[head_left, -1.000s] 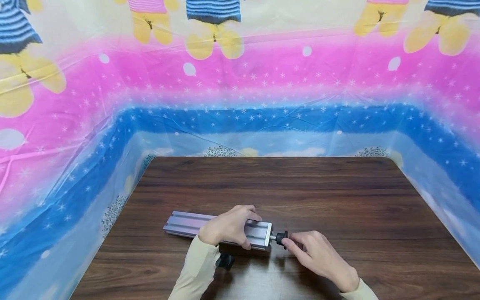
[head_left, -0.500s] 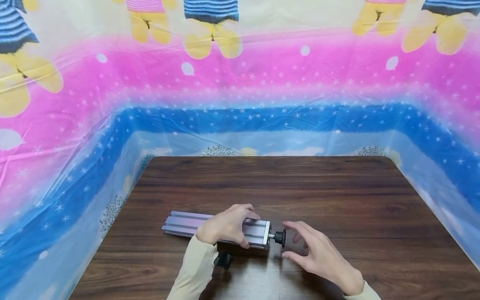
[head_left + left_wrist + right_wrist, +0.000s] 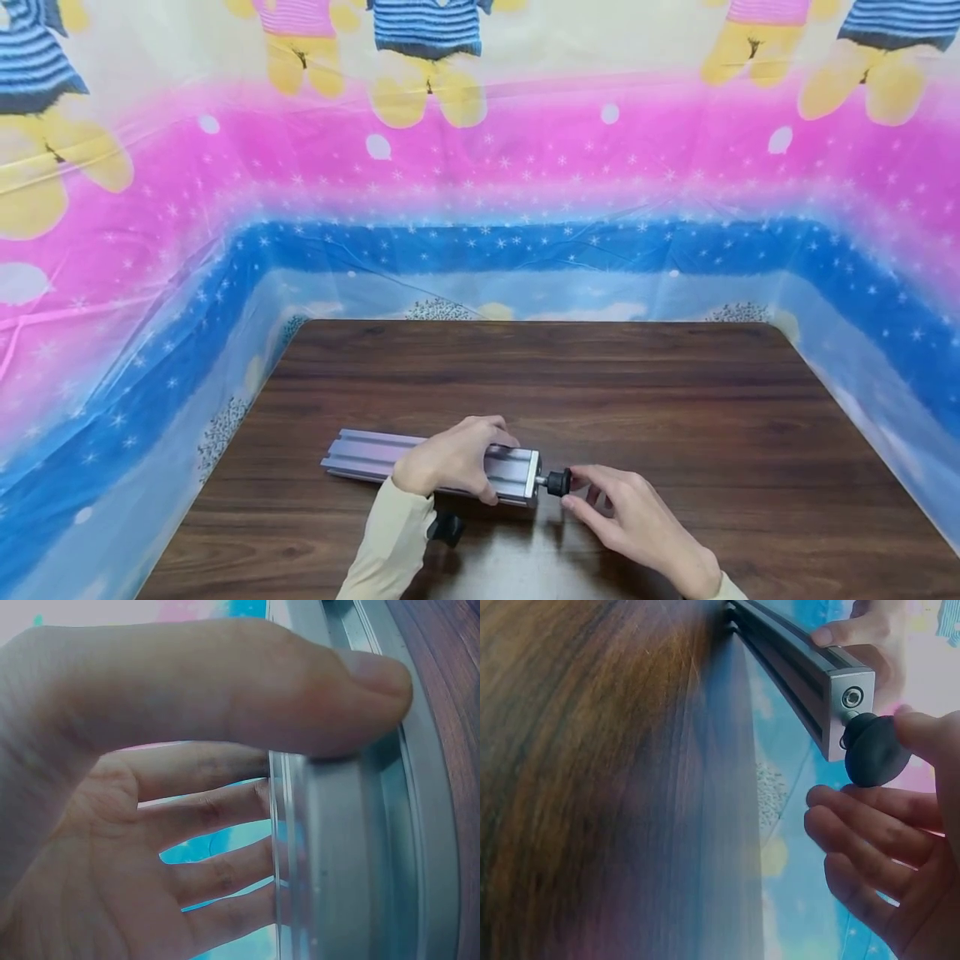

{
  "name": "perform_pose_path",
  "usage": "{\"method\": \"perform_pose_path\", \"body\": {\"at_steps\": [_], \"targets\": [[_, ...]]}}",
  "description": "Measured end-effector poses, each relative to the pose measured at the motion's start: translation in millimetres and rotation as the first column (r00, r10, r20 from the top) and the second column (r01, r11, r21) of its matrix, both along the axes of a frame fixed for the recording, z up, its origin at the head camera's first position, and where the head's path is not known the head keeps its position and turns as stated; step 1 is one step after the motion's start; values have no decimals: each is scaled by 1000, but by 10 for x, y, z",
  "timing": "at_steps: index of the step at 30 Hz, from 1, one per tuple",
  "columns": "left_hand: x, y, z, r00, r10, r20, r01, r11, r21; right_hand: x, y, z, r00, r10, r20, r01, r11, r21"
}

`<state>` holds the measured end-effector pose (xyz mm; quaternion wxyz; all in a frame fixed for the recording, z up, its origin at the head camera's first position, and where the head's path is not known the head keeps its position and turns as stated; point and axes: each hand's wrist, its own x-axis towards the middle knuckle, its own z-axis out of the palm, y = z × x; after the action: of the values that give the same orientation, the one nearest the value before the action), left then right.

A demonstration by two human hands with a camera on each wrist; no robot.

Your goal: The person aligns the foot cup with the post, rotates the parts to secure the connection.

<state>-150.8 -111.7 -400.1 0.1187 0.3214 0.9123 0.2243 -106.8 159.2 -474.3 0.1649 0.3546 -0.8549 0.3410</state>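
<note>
A grooved aluminium profile (image 3: 367,452) lies across the front middle of the table, with a pale end plate (image 3: 533,475) on its right end. My left hand (image 3: 450,458) grips it near that end; in the left wrist view the thumb (image 3: 337,697) lies over one side and the fingers are behind the other. From the end plate a black levelling foot (image 3: 557,482) sticks out on a short metal stem. My right hand (image 3: 637,510) pinches its round base between thumb and fingers. The right wrist view shows a socket-head screw (image 3: 852,697) beside the stem.
Another black fitting (image 3: 448,529) stands by the left sleeve (image 3: 393,542), in front of the profile. The wooden table (image 3: 675,392) has its far edge against a patterned pink and blue cloth (image 3: 525,242).
The right hand let go of the levelling foot, spread its fingers, then closed on it again. The left hand has kept its grip on the profile.
</note>
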Motion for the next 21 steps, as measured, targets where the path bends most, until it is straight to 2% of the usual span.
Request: {"method": "perform_pose_path", "body": {"at_steps": [7, 11, 15, 21], "targets": [[11, 21, 10, 1000, -1, 5, 2, 1000, -13, -14, -16, 10, 997, -78, 18, 77, 995, 69], [7, 39, 30, 1000, 14, 1, -14, 1000, -27, 3, 0, 25, 991, -104, 82, 97, 992, 83], [6, 45, 39, 1000, 19, 0, -19, 999, -34, 23, -6, 31, 994, -59, 90, 56, 998, 36], [24, 28, 36, 999, 35, 5, -35, 998, -56, -1, -53, 23, 1000, 17, -22, -17, 1000, -5]]}}
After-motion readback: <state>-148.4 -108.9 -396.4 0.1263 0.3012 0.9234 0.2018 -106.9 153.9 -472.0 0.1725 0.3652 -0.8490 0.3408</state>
